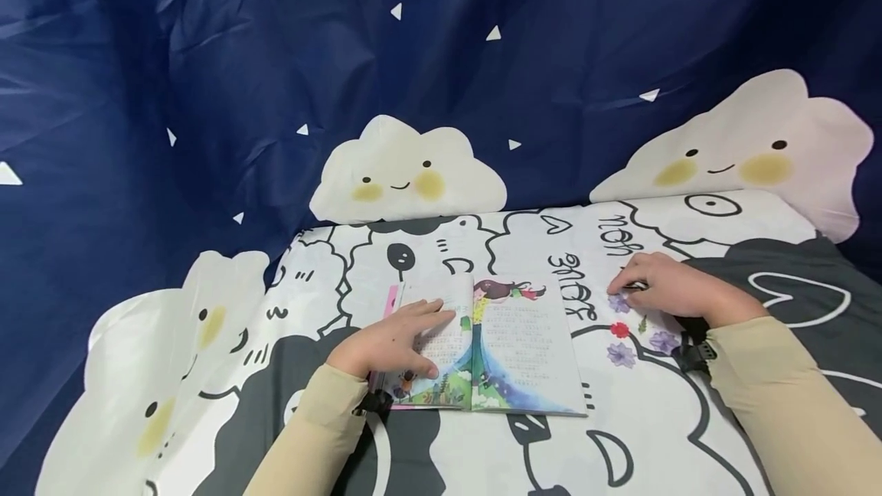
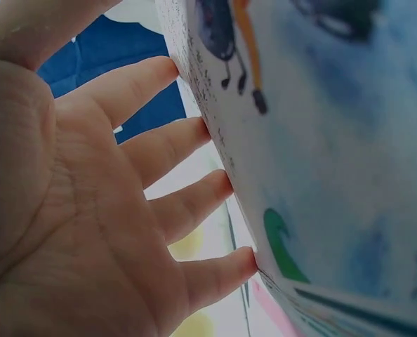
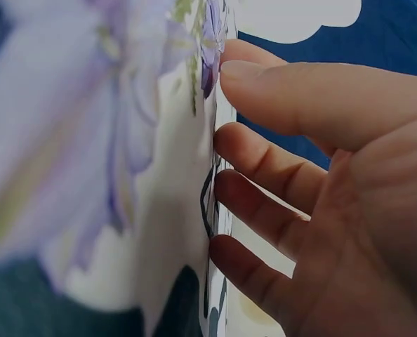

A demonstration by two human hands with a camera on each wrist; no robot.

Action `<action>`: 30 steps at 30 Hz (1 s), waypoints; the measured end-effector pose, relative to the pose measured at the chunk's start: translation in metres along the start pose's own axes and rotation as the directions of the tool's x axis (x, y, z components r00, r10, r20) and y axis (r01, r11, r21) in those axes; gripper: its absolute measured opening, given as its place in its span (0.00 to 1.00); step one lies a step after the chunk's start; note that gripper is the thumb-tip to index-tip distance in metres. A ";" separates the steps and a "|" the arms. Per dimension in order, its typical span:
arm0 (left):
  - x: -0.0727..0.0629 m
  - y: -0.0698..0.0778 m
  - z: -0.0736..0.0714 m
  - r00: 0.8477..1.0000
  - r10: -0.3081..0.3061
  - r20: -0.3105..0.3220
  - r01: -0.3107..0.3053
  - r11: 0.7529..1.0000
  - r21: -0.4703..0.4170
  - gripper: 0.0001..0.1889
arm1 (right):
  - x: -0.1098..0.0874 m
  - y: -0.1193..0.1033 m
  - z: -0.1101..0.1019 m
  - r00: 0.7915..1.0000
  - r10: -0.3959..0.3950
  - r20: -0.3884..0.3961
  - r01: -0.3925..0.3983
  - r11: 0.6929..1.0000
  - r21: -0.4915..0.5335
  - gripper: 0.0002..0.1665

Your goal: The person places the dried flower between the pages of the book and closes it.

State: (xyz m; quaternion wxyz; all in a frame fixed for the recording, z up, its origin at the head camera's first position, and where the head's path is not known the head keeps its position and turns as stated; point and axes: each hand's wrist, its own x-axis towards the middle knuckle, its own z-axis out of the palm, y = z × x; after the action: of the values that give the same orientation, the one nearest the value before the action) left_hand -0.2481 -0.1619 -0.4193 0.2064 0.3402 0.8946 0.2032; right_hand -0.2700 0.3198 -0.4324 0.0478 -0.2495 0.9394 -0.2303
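Note:
An open picture book lies on the printed cloth, with text and coloured drawings on both pages. My left hand rests on the left page, fingers spread; in the left wrist view the fingertips touch the paper. To the right of the book, my right hand is over a purple flower. Its fingertips touch the cloth, and in the right wrist view thumb and forefinger are close together beside a purple flower. Near it lie a red flower, a green sprig and purple flowers.
The cloth under everything is white and dark grey with black line drawings. Behind it hangs a dark blue curtain with white triangles. Cloud shapes with faces, such as the middle cloud, stand along the edge. Dark straps circle both wrists.

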 end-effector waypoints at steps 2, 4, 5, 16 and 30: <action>0.002 0.002 -0.001 1.000 0.000 -0.005 0.000 1.000 0.003 0.48 | 0.000 0.001 -0.001 1.000 -0.010 -0.014 0.010 1.000 -0.005 0.14; 0.002 0.002 -0.001 1.000 -0.007 -0.004 0.007 1.000 0.005 0.48 | 0.001 0.003 -0.001 1.000 -0.024 -0.016 0.023 1.000 -0.014 0.14; 0.002 0.002 -0.001 1.000 -0.013 0.001 0.013 1.000 0.009 0.48 | 0.002 0.004 0.000 0.999 -0.033 -0.016 0.032 0.999 -0.020 0.14; 0.002 0.002 0.000 1.000 -0.020 0.001 0.020 1.000 0.013 0.48 | 0.002 0.001 0.000 0.996 -0.077 -0.035 0.075 0.996 -0.050 0.17; 0.001 0.001 0.001 1.000 -0.004 -0.009 0.004 1.000 0.001 0.47 | -0.005 -0.010 -0.008 0.998 -0.035 0.059 0.032 0.998 0.051 0.14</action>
State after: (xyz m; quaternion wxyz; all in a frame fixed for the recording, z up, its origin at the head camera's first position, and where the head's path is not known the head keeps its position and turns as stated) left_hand -0.2480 -0.1608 -0.4198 0.2025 0.3378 0.8963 0.2040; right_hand -0.2634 0.3180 -0.4210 0.0782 -0.2706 0.9271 -0.2472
